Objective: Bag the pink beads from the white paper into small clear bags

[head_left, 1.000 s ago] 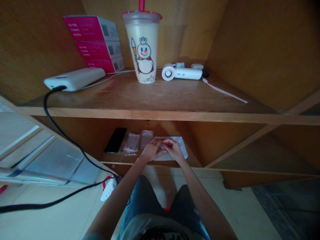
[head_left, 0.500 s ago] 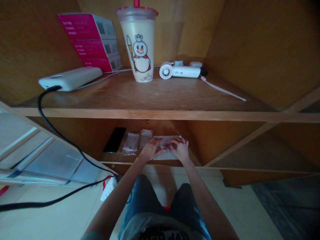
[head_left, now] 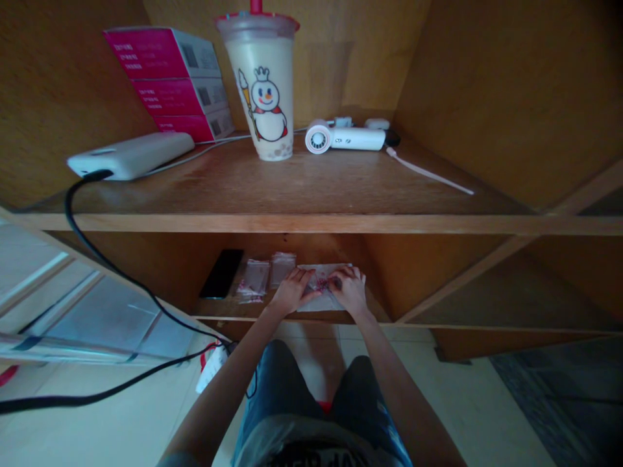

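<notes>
While tiny reddish pieces [head_left: 320, 284] lie on the flat white sheet [head_left: 317, 304], it is best steadied by the spread, seemingly empty left hand [head_left: 291, 290]; the curled right hand's [head_left: 351, 291] contents, if any, are hidden.

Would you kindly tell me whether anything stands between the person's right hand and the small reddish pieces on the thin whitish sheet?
Nothing visible does: the right hand has its fingers beside the small reddish pieces on the thin whitish sheet. The left hand lies opposite, out of that path.
</notes>
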Motion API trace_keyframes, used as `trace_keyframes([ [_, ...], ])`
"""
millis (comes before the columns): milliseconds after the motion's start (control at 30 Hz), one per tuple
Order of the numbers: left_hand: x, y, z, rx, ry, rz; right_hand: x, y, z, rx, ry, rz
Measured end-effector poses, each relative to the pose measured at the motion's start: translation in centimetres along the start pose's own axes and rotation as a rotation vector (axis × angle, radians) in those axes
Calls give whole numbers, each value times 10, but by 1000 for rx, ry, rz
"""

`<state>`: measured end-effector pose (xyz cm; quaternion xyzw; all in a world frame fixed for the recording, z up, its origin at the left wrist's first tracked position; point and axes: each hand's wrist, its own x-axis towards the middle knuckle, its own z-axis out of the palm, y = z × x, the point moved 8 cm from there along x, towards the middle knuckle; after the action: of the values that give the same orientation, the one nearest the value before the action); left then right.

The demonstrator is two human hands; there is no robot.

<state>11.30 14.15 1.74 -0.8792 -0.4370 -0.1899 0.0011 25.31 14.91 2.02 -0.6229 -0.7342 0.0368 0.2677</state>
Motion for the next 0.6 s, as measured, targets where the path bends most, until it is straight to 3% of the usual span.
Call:
trace_keyframes([
  [600, -1, -1, 2, -6, -1, -7, 0, 3, 1, 64, 30, -24],
])
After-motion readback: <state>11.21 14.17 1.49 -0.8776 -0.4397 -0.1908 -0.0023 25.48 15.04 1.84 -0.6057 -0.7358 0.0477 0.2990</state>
